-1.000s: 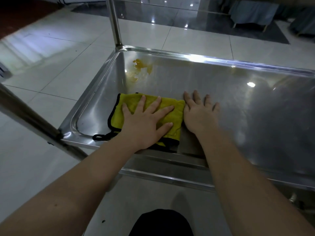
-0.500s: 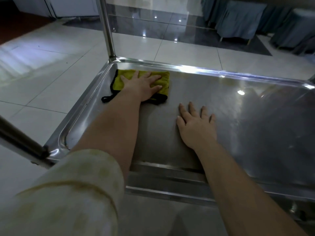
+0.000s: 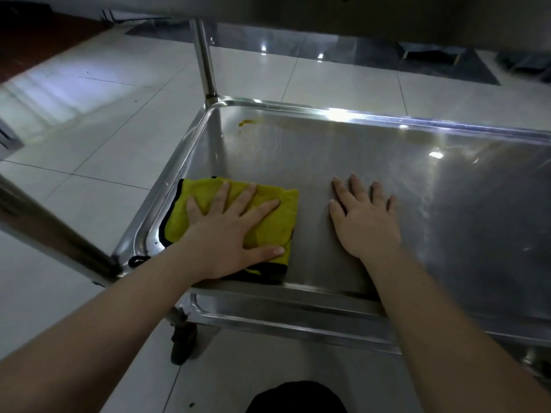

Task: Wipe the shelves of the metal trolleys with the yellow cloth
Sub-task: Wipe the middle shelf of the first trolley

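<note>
The left hand (image 3: 229,234) presses flat, fingers spread, on the folded fuzzy yellow cloth (image 3: 268,222), black-edged, in the near left corner of the shiny steel shelf (image 3: 447,204). The right hand (image 3: 365,222) lies flat beside it on bare metal. An orange smear (image 3: 247,123) lies beyond the cloth.

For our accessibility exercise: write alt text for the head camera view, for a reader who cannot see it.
A left hand presses a folded yellow cloth flat on a steel trolley shelf near its front left corner; the right hand lies flat on bare metal beside it. An orange smear marks the far left corner.
</note>
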